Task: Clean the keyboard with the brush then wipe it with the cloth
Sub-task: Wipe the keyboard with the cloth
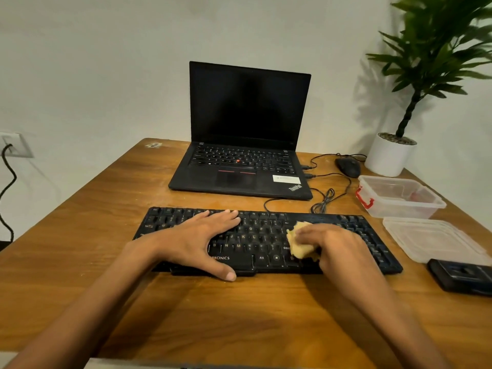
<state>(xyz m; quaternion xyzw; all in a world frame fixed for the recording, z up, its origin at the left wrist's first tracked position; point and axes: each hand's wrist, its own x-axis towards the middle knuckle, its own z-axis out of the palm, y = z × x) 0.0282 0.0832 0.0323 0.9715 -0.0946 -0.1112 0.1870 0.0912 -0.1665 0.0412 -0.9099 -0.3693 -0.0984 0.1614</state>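
On keyboard [266, 235]: left hand [197, 238] flat, steadying; right hand [330, 243] gripped cloth [299, 242], wiping step; brush perhaps unseen; next, sweep remaining keys.

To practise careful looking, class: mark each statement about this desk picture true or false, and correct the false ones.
1. The right hand holds a yellow cloth on the keyboard. True.
2. The left hand lifts the keyboard. False: it lies flat on the keys, and the keyboard rests on the table.
3. The laptop is open with a dark screen. True.
4. The lid is on the box. False: the lid lies on the table beside the open box.
5. The mouse lies left of the laptop. False: it lies to the right, near the pot.
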